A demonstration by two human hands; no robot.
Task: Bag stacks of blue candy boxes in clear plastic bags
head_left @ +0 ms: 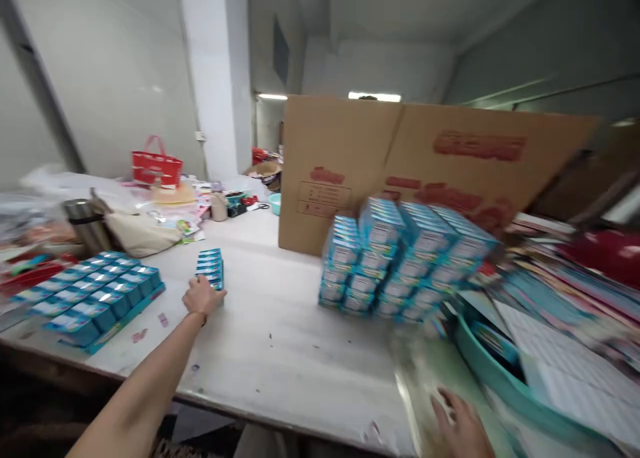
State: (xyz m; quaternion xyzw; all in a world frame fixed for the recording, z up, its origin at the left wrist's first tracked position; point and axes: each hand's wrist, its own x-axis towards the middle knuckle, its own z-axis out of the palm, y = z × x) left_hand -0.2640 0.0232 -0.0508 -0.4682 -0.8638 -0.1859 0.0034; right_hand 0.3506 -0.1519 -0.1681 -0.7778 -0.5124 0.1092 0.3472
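My left hand (204,297) is closed around the near end of a short row of small blue boxes (210,261) standing on the white table. Its fingers lie over the nearest boxes. Low on the right, my right hand (463,423) is blurred, with fingers apart over clear plastic bags (425,365); nothing can be made out in its grip. To the left, a flat block of blue boxes (105,291) sits in several rows. Stacked packs of blue boxes (385,265) stand right of the middle, in front of a large cardboard carton.
The brown carton (340,171) rises behind the stacks. A teal basin (480,365) with papers is at the right, beside piled sheets (565,285). A steel flask (87,225), a cream pouch (143,233) and a red basket (157,168) stand at the back left. Paper scraps dot the table (280,371).
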